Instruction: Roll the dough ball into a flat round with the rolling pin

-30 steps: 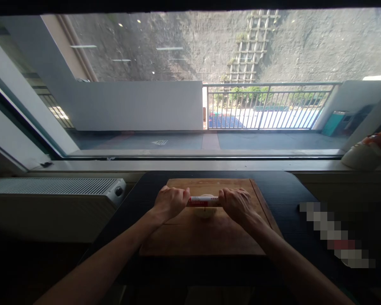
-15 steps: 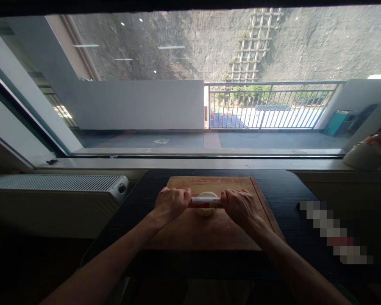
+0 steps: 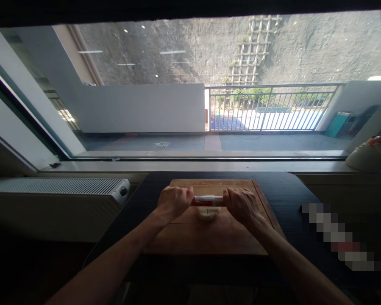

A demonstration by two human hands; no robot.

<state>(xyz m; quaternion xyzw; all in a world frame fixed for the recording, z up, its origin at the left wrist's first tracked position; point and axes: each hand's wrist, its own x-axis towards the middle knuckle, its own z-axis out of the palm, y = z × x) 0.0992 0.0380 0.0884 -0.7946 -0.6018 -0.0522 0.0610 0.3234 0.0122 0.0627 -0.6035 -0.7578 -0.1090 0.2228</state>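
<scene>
Both arms [image 3: 125,248] extended forward and inward, your left hand [image 3: 174,201] and right hand [image 3: 243,204] curl their fingers, knuckles up, around the rolling pin [image 3: 208,201] over the dough [image 3: 208,214].

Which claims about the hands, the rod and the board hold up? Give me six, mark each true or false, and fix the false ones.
1. The left hand and the right hand both grip the rod. True.
2. The rod stands upright. False: it lies level, running from hand to hand.
3. A pale round piece lies on the wooden board. True.
4. The left hand is pressed flat on the wooden board. False: it is closed around the rod.
5. The radiator is to the left of the dark table. True.
6. The rod is plain green. False: it shows red and white between the hands.
</scene>
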